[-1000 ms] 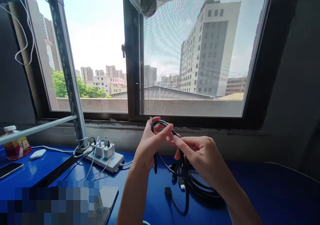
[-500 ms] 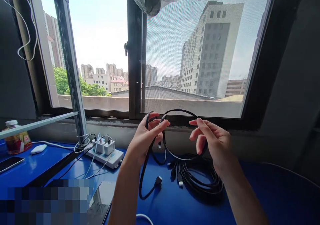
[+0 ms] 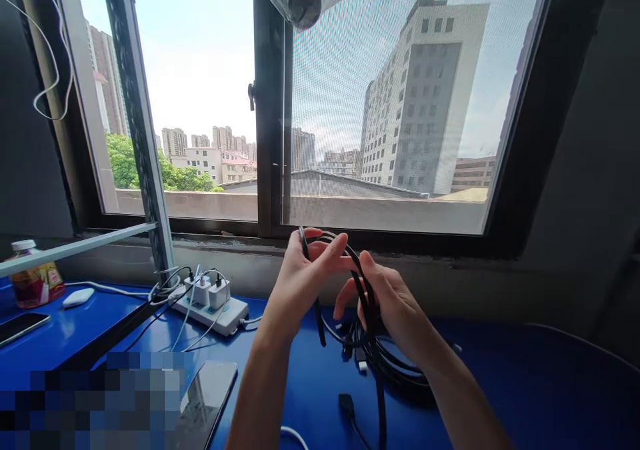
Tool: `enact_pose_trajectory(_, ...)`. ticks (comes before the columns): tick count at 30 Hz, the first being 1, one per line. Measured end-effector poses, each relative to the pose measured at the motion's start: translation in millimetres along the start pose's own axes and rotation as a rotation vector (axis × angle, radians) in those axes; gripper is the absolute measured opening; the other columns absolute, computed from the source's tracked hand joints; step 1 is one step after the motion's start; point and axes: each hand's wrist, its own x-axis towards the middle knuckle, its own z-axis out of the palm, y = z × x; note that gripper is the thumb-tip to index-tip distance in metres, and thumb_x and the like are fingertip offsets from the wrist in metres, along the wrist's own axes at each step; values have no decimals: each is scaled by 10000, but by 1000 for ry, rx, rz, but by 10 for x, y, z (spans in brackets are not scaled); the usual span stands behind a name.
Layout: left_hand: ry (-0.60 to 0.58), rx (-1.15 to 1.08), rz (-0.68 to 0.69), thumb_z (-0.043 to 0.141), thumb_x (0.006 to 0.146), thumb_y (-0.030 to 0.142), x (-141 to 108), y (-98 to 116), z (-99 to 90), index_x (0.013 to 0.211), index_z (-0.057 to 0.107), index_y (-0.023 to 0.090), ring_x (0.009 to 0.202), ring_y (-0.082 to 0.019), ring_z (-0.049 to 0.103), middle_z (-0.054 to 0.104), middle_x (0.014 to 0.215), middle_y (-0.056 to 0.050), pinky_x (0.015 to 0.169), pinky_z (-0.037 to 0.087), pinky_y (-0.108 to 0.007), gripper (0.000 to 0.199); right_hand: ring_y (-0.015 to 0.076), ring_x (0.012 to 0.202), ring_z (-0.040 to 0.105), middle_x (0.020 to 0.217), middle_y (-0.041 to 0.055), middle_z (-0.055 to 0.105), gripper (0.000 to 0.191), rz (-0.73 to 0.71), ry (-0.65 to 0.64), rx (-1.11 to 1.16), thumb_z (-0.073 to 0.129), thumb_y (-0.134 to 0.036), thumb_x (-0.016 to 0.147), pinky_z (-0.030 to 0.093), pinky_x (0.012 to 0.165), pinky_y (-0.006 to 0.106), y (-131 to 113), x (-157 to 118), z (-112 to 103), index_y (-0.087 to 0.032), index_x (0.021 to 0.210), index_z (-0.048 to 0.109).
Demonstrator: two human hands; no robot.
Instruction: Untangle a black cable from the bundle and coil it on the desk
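Note:
A black cable point(image 3: 355, 261) hangs in loops between my two hands, above a blue table. My left hand point(image 3: 307, 270) has the cable's loops passing over its fingers and between thumb and forefinger. Close by on the right, my right hand point(image 3: 387, 297) is closed around the cable strands, with the thumb near the upper loop. Below the hands dangles a black connector point(image 3: 346, 405). Behind and beneath my right hand lies a coiled bundle of black cables point(image 3: 410, 378), partly hidden by the hand and the hanging strands.
On the left of the blue table point(image 3: 310, 397) are a power strip point(image 3: 227, 317) with chargers, a tablet-like device point(image 3: 210, 397), a phone point(image 3: 20, 328), a white mouse point(image 3: 79, 297) and a bottle point(image 3: 37, 280). A metal shelf post point(image 3: 143, 130) stands before the window.
My right hand has moved left, close to my left hand, and the wide cable loop has narrowed. The dangling connector has swung to the right.

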Motion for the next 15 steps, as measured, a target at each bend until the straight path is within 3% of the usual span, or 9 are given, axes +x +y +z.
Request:
enact_pose_trajectory(4, -66, -62, 22, 694, 744, 261, -12, 11, 6, 962, 489, 163, 697, -129, 654, 670, 750, -17, 604, 488, -193, 315, 140, 662, 608, 856, 60, 664, 481, -70, -13, 62, 491, -580, 876, 517, 587, 211, -31, 34, 3, -186, 1074, 684)
enact_pose_trajectory(7, -93, -46, 52, 708, 719, 268, -40, 9, 0, 959, 498, 159, 662, -120, 636, 656, 730, -12, 556, 473, -179, 337, 127, 665, 624, 1040, 59, 638, 445, -61, -94, 137, 524, -550, 873, 540, 610, 229, -49, 49, 10, -211, 1128, 658)
enact_pose_trajectory(9, -102, -41, 76, 726, 691, 260, -57, 3, 7, 960, 499, 158, 613, -110, 619, 648, 700, -1, 549, 472, -182, 367, 99, 590, 609, 1029, 46, 637, 410, -67, -125, 149, 561, -513, 867, 534, 567, 211, -47, 46, 18, -221, 1141, 649)
enact_pose_trajectory(12, -99, -57, 103, 683, 715, 211, -64, 2, 31, 942, 495, 162, 590, -109, 620, 660, 702, -2, 546, 482, -188, 299, 86, 529, 590, 900, 26, 644, 384, -77, -64, 158, 618, -466, 843, 511, 510, 188, -14, 37, 18, -210, 1127, 655)
enact_pose_trajectory(15, -10, 0, 119, 593, 762, 137, -47, 24, 38, 899, 493, 159, 634, -121, 653, 674, 707, -11, 573, 493, -184, 171, 87, 506, 570, 858, 20, 635, 545, -58, 32, 159, 661, -478, 802, 513, 494, 205, 39, 41, -10, -216, 1267, 552)
